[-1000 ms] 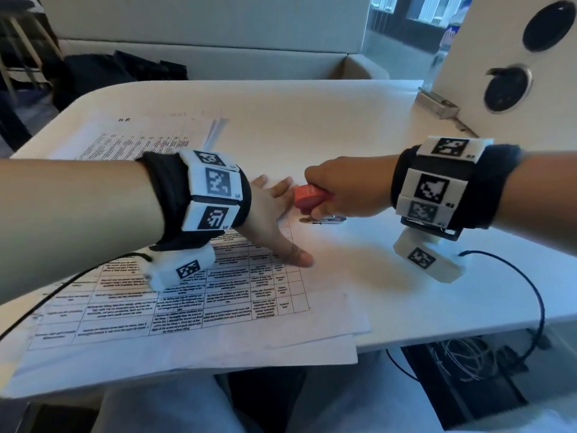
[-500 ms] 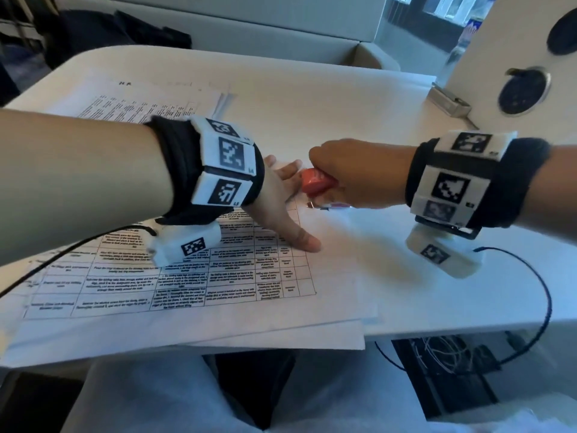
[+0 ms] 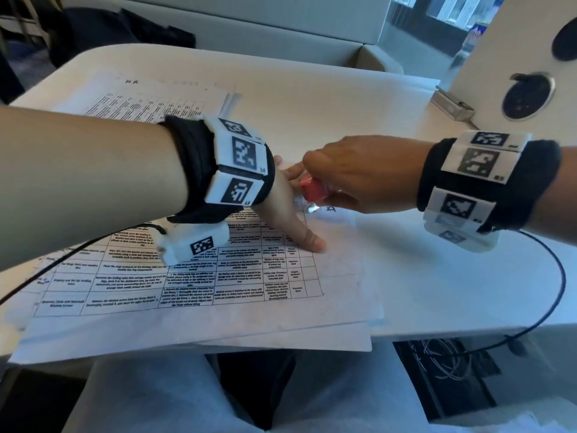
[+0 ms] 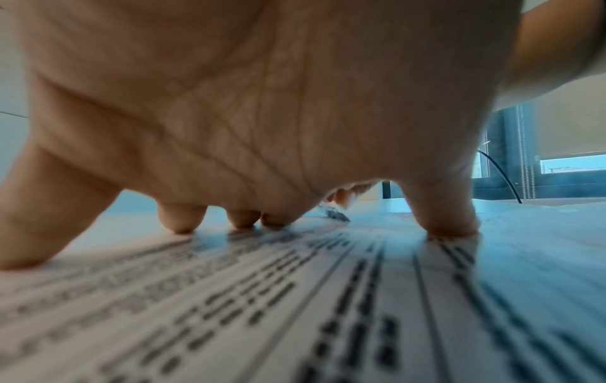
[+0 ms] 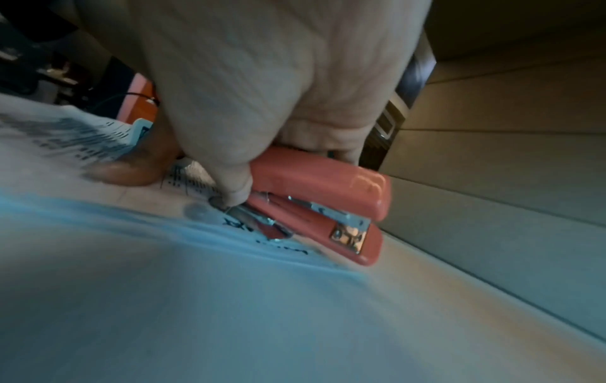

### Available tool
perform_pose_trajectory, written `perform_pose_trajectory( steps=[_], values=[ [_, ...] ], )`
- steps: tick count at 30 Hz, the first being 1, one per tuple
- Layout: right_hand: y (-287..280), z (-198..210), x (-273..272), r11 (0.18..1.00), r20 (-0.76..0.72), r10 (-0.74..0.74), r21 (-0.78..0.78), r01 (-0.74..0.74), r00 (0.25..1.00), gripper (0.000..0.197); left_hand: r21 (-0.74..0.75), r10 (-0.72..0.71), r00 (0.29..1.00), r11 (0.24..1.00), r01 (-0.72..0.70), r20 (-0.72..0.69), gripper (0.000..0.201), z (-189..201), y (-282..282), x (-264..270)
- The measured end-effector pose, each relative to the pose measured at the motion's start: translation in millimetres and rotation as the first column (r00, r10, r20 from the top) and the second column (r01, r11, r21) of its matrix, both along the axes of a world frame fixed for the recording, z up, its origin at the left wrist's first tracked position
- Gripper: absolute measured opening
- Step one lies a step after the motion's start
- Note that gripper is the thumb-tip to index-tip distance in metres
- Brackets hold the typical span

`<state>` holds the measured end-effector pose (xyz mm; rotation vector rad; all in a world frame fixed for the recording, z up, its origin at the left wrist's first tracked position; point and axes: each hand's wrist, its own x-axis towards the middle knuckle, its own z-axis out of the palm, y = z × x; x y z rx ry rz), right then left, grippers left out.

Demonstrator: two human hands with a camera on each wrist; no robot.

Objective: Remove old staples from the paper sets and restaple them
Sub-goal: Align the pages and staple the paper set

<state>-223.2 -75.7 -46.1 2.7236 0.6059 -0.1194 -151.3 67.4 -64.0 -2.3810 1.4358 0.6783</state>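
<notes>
A printed paper set (image 3: 187, 276) with a table on it lies on the white table (image 3: 327, 98) at the near edge. My left hand (image 3: 285, 210) presses it flat with spread fingers; the fingertips (image 4: 183, 222) and thumb touch the sheet. My right hand (image 3: 343, 179) grips a small red stapler (image 3: 313, 190) just past the left fingers. In the right wrist view the stapler (image 5: 321, 197) is tilted, and its metal underside touches the paper near the far right corner. No staple is clearly visible.
Another printed paper set (image 3: 150, 98) lies at the far left. A silver metal block (image 3: 452, 104) sits at the back right beside a white panel with round black sockets (image 3: 527, 95). A black cable (image 3: 559, 276) hangs over the table's right front edge.
My right hand with the stapler has shifted slightly left, closer over the left fingers. The left hand still presses on the same spot. The head view has tilted a little.
</notes>
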Motion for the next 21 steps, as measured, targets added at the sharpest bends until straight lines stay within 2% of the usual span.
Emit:
perform_pose_trajectory(
  steps=[4, 7, 11, 14, 15, 16, 21],
  values=[
    [2.5, -8.6, 0.5, 0.934, -0.144, -0.239, 0.238, 0.268, 0.960, 0.039, 0.022, 0.002, 1.000, 1.000, -0.002, 0.008, 0.111, -0.1, -0.3, 2.8],
    [3.6, -8.1, 4.0, 0.798, -0.279, -0.442, 0.312, 0.516, 0.852, 0.048, 0.010, 0.032, 0.999, 0.999, -0.032, 0.009, 0.107, 2.4, 0.9, -2.1],
    [-1.3, -4.2, 10.8, 0.668, -0.400, -0.553, 0.312, 0.676, 0.731, 0.058, 0.041, 0.078, 0.996, 0.996, -0.079, 0.036, 0.126, -2.1, -1.8, 4.9],
    [-5.8, 2.5, 14.6, 0.522, -0.526, -0.590, 0.330, 0.787, 0.612, 0.058, 0.041, 0.072, 0.997, 0.996, -0.073, 0.027, 0.129, -4.7, -2.6, 8.9],
    [-6.3, 5.0, 14.7, 0.495, -0.549, -0.589, 0.335, 0.802, 0.593, 0.058, 0.035, 0.071, 0.997, 0.997, -0.072, 0.023, 0.130, -4.6, -2.4, 8.8],
    [-6.9, 7.0, 14.8, 0.497, -0.554, -0.586, 0.330, 0.802, 0.591, 0.058, 0.030, 0.074, 0.997, 0.997, -0.075, 0.022, 0.130, -4.4, -2.6, 8.6],
    [-5.8, 9.4, 8.4, 0.623, -0.499, -0.574, 0.248, 0.741, 0.650, 0.066, 0.041, 0.079, 0.997, 0.996, -0.079, 0.020, 0.132, -1.3, -2.6, 8.4]
  ],
)
